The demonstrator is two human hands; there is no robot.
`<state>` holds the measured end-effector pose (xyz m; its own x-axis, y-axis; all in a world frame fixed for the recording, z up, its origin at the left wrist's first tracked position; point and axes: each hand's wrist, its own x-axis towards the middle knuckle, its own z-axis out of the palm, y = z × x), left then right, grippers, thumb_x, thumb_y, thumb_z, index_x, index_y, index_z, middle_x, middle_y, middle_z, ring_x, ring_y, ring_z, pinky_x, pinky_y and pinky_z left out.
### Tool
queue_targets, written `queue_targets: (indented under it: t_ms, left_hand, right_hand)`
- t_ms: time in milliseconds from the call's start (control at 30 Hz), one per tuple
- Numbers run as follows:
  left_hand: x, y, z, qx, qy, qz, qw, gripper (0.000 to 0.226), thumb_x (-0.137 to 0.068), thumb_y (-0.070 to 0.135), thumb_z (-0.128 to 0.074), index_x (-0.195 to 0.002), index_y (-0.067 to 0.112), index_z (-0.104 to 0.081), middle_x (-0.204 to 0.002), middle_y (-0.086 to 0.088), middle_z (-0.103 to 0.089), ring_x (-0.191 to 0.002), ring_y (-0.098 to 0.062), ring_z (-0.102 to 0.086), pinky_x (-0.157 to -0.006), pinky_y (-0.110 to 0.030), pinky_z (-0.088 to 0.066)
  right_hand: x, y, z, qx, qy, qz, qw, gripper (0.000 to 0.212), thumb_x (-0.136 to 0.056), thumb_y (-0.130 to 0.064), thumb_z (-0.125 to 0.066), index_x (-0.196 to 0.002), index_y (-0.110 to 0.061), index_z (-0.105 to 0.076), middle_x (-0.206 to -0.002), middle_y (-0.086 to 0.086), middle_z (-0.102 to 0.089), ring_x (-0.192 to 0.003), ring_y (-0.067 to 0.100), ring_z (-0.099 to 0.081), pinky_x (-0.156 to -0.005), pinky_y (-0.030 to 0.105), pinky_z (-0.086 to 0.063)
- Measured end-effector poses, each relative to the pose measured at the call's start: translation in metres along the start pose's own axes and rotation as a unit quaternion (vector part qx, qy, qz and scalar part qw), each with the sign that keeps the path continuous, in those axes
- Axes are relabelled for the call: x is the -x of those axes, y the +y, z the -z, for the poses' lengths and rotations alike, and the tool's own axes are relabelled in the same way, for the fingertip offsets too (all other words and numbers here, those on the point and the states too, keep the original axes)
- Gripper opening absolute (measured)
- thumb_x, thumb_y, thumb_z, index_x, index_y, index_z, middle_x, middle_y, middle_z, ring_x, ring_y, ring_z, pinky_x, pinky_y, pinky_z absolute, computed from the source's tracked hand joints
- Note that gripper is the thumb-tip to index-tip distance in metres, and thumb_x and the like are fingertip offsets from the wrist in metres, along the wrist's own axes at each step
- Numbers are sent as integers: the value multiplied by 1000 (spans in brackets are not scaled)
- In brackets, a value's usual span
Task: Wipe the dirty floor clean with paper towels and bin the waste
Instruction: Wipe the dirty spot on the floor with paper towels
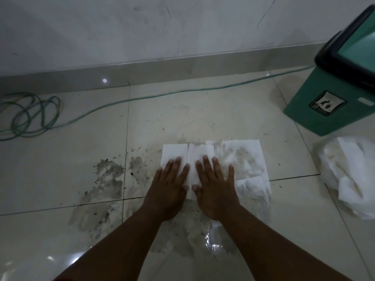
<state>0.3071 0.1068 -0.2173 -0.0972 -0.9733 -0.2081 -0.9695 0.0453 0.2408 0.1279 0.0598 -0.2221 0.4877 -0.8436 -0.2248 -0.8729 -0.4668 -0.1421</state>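
White paper towels [243,159] lie spread on the tiled floor in the middle of the view, their right part stained grey. My left hand [168,189] and my right hand [215,189] press flat on the towels side by side, fingers spread and pointing away from me. Grey dirty smears [105,183] with dark specks cover the tiles left of my hands, and wet smudges [192,230] show under my wrists. A green bin [328,98] with a black-framed swing lid stands at the upper right.
A pile of crumpled white paper towels [353,179] lies at the right, below the bin. A green hose [30,116] lies coiled at the left and runs along the skirting toward the bin. A scuffed white wall [162,27] bounds the far side.
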Motion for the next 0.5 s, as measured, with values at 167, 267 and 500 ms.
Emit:
queue_targets:
  t_ms: [167, 267, 500]
  left_hand:
    - [-2, 1, 5, -21, 17, -11, 1000, 64, -101, 48, -20, -155, 35, 12, -165, -2, 19, -151, -21, 22, -124, -45, 1]
    - [-1, 2, 4, -39, -24, -25, 999, 63, -102, 48, -18, -155, 35, 13, -164, -2, 20, -150, -21, 23, -125, -48, -5]
    - [5, 12, 5, -17, -13, -17, 1000, 68, -102, 47, -27, -153, 31, 14, -165, -3, 15, -151, -22, 21, -125, -44, -3]
  right_hand:
    - [4, -1, 5, -2, 26, 9, 1000, 70, -101, -53, -23, -160, -22, -3, -167, 6, 8, -154, 30, 7, -120, 63, 0]
    - [6, -1, 8, 0, 22, 18, 1000, 69, -101, -53, -22, -160, -21, -5, -167, 6, 7, -154, 29, 8, -119, 64, 0]
    - [19, -3, 13, -4, 12, 45, 999, 69, -101, -54, -16, -160, -19, -7, -168, 6, 3, -154, 28, 7, -119, 63, 1]
